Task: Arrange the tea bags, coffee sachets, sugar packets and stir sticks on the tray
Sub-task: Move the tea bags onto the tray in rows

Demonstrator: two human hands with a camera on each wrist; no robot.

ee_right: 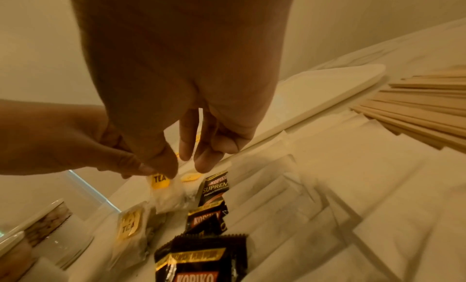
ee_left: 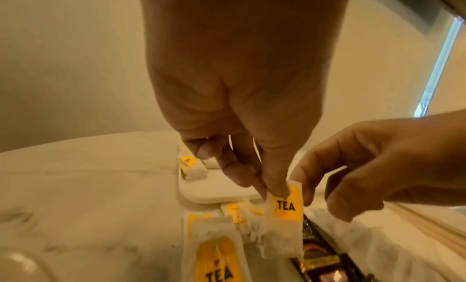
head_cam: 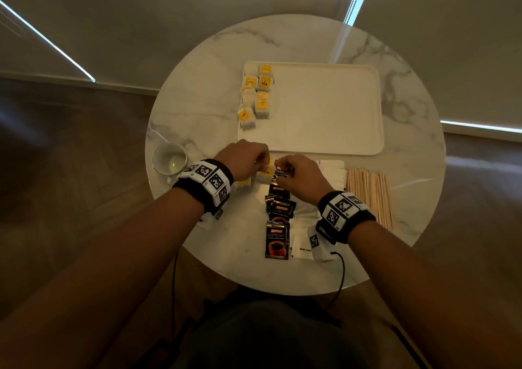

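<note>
At the centre of the head view both hands meet just below the near edge of the white tray [head_cam: 324, 108], which sits on the round marble table [head_cam: 197, 108]. The left hand [head_cam: 244, 159] pinches the top of a tea bag [ee_left: 283, 218] between thumb and fingertips, the bag hanging over the loose tea bags on the table [ee_left: 214, 252]. The right hand [head_cam: 302, 175] has its thumb and fingers curled down beside that same bag's upper edge; whether it grasps the bag or a coffee sachet I cannot tell. A row of tea bags already on the tray [head_cam: 255, 94] fills its left side. Black coffee sachets [head_cam: 278, 221] run down the lower middle, white sugar packets [ee_right: 315, 196] lie to their right, and wooden stir sticks [head_cam: 368, 196] lie further right. A glass cup [head_cam: 169, 158] stands at the table's left edge
</note>
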